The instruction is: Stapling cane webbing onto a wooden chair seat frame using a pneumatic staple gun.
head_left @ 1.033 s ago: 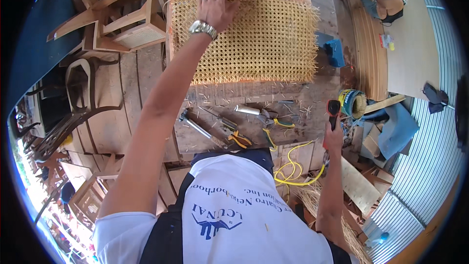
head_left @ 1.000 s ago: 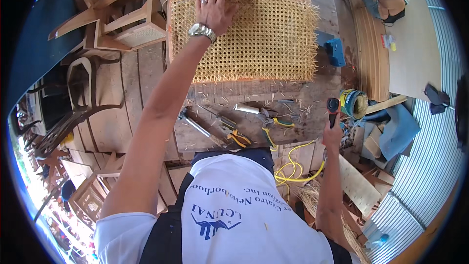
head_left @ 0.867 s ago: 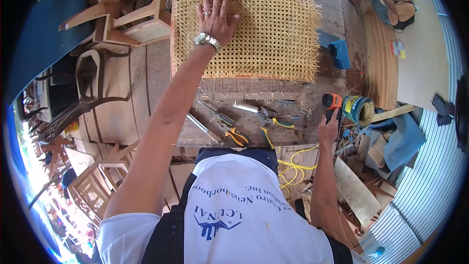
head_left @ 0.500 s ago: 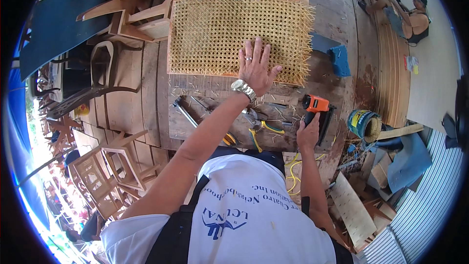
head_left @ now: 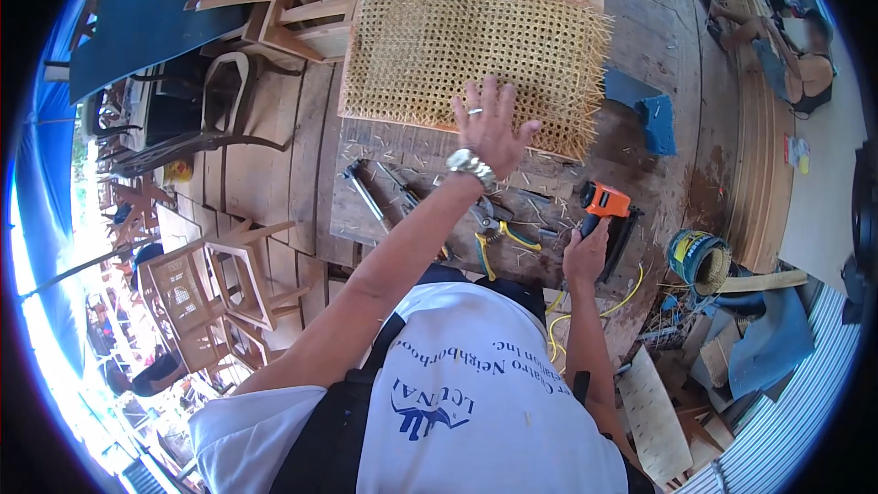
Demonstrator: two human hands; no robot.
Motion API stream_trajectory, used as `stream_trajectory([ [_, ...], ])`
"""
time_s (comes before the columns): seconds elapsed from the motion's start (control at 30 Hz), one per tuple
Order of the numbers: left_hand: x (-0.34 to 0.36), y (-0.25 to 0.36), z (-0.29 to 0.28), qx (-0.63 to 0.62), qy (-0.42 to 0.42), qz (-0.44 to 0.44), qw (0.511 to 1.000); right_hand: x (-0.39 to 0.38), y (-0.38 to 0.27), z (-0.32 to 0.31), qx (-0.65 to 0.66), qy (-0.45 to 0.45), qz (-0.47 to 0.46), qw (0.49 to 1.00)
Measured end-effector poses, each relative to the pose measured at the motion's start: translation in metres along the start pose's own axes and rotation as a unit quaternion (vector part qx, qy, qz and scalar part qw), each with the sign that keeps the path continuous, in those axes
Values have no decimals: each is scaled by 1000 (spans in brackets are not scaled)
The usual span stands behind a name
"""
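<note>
A panel of woven cane webbing (head_left: 448, 50) lies across the far part of the wooden workbench (head_left: 366, 247), its cut strands sticking out along the right edge. My left hand (head_left: 494, 128) rests on its near edge, fingers spread and flat, with a ring and a wristwatch showing. Closer to me on the right, my right hand (head_left: 585, 252) grips the handle of an orange and black nail gun (head_left: 608, 201). The gun sits over the bench, apart from the cane. Yellow-handled pliers (head_left: 498, 233) lie between my arms.
Clippings and other hand tools (head_left: 366, 192) litter the bench. A blue piece of foam (head_left: 658, 123) is at its right. Wooden chair frames (head_left: 302, 0) stand at the far left. A yellow hose (head_left: 553, 329) hangs near my right arm. Another person (head_left: 796, 64) sits at far right.
The whole view has shifted slightly, moving the bench and panel to the right in the picture. My left hand stays on the cane and my right keeps the nail gun.
</note>
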State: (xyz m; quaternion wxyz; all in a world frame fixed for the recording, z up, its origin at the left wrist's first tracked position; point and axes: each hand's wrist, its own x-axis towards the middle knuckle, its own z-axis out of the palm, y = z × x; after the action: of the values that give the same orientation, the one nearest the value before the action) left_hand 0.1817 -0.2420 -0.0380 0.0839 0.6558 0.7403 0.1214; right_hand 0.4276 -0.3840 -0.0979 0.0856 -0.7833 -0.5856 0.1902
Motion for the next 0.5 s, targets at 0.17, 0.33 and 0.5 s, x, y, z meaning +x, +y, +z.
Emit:
stream_trajectory([
  [0.17, -70, -88, -20, 69, -10, -39, 997, 1, -10, -4, -1, 0, 26, 1000],
  [0.33, -120, -152, -47, 13, -21, -148, 989, 2, -10, 1, 2, 6, 17, 1000],
  [0.5, -99, -165, -57, -2, 2, -110, 994, 3, -35, -29, -42, -68, 88, 993],
])
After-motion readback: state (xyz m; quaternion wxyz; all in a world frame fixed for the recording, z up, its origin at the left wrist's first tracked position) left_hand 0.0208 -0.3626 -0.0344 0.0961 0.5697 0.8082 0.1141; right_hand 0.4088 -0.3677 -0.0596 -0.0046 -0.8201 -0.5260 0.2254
